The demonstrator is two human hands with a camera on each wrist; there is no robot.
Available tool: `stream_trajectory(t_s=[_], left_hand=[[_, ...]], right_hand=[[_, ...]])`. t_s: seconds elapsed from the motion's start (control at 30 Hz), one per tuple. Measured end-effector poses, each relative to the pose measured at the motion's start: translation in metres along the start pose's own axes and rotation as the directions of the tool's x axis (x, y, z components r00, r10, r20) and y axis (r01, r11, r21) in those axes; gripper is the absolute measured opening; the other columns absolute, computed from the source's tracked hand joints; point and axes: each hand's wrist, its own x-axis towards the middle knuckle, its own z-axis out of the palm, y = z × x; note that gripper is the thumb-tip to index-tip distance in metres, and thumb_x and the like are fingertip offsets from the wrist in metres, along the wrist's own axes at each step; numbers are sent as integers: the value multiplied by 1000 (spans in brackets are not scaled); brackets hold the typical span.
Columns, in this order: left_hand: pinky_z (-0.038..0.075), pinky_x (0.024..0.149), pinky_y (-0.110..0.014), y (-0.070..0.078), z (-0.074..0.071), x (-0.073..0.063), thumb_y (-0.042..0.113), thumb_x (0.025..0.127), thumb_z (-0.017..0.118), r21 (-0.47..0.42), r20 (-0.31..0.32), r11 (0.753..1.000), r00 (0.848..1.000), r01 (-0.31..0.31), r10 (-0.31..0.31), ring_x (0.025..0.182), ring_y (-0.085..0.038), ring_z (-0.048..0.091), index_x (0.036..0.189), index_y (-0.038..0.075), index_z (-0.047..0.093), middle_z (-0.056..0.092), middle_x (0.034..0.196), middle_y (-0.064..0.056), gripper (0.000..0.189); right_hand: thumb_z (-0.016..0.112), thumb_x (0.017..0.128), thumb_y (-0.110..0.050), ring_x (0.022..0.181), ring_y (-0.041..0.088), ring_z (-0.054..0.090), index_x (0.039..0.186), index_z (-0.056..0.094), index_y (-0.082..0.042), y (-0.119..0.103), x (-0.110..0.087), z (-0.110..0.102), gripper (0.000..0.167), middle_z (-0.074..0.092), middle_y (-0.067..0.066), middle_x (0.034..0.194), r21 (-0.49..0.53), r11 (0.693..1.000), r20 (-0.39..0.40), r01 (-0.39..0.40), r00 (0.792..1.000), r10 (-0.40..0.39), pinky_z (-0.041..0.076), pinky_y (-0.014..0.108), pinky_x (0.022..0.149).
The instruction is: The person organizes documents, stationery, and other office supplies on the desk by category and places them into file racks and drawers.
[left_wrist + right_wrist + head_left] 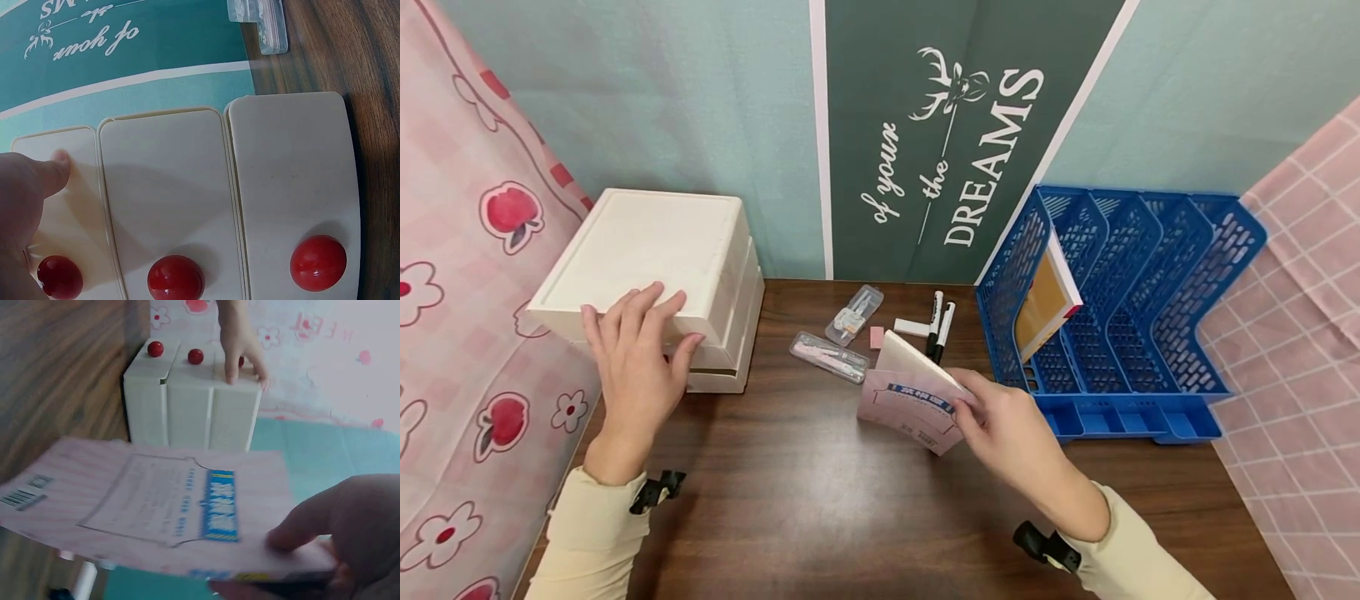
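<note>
Booklet (pixel 904 404) pinched in right hand (pixel 1011 425); left hand (pixel 638 371) touching white drawers (pixel 643 242)

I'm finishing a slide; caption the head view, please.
Left hand resting on a white plastic drawer unit, right hand gripping a pink-covered paper booklet near a blue plastic file rack.

You can pass low over the front tabletop (pixel 820 500). The white drawer unit (pixel 647 250) blocks your left side, the blue rack (pixel 1112 333) your right, and the held pink notebook (pixel 910 404) stands between.
</note>
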Motion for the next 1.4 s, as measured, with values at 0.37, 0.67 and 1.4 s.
stream_trajectory(t_s=[0.37, 0.67, 1.4], left_hand=[[1, 118, -65, -1, 1, 0, 6, 79, 84, 7, -3, 1000, 1000, -4, 4, 130, -43, 43, 129, 6, 65, 57, 139, -20, 53], [1, 118, -64, -1, 1, -1, 6, 80, 83, 15, -4, 1000, 1000, -6, 6, 130, -44, 42, 130, 5, 64, 56, 139, -20, 53], [2, 118, -65, 0, 1, -1, 8, 80, 82, 20, -3, 1000, 1000, -14, 14, 130, -44, 43, 129, 5, 64, 56, 139, -21, 53]], right_hand=[[66, 87, 2, 55, 10, 48, 116, 65, -8, -10, 15, -11, 31, 69, 5, 83, -159, 982, 85, 99, 993, -86, 39, 23, 48], [69, 88, 1, 57, 11, 58, 100, 65, -7, -17, 27, -25, 15, 69, 5, 76, -192, 973, 162, 125, 982, -94, 47, 26, 48], [64, 92, 0, 43, 8, 34, 118, 72, -6, -11, 43, -111, 28, 68, 9, 74, -253, 967, 118, 32, 993, -2, 25, 26, 42]])
